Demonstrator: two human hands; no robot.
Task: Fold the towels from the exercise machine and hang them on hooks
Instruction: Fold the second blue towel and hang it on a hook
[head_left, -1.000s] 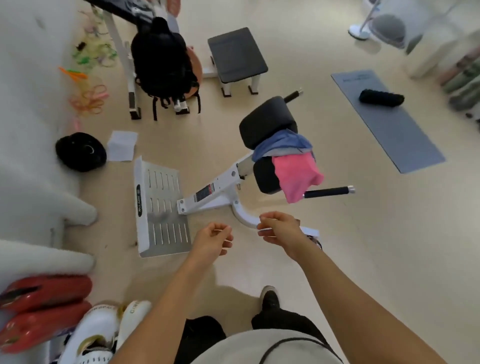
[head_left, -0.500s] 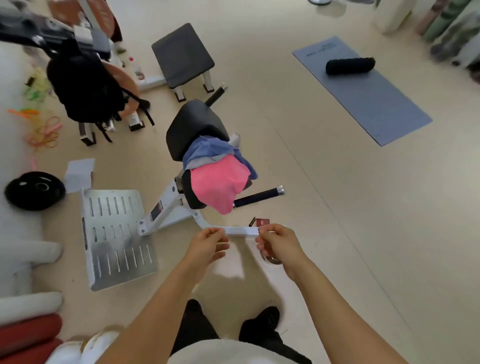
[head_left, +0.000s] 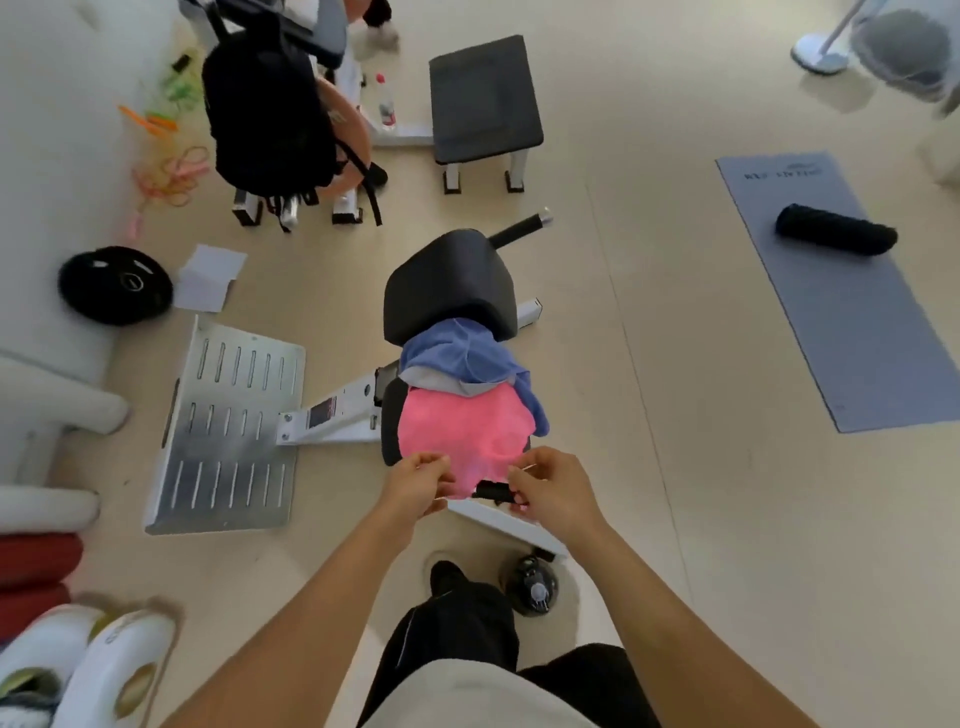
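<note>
Bright, even daylight throughout; soft shadow on the floor (head_left: 675, 519) below centre frame. Strong wide-angle bending toward all edges. Motion blur at upper right and lower left corners; washed-out white glare along the left edge.

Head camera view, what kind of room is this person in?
Most likely a home or small gym: a white-framed exercise machine with black pads, a round black weight plate on the floor, and a grey exercise mat.

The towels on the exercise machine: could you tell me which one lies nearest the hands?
The pink towel, draped lowest, at both hands; the blue towel lies above it, by the black pad.
</note>
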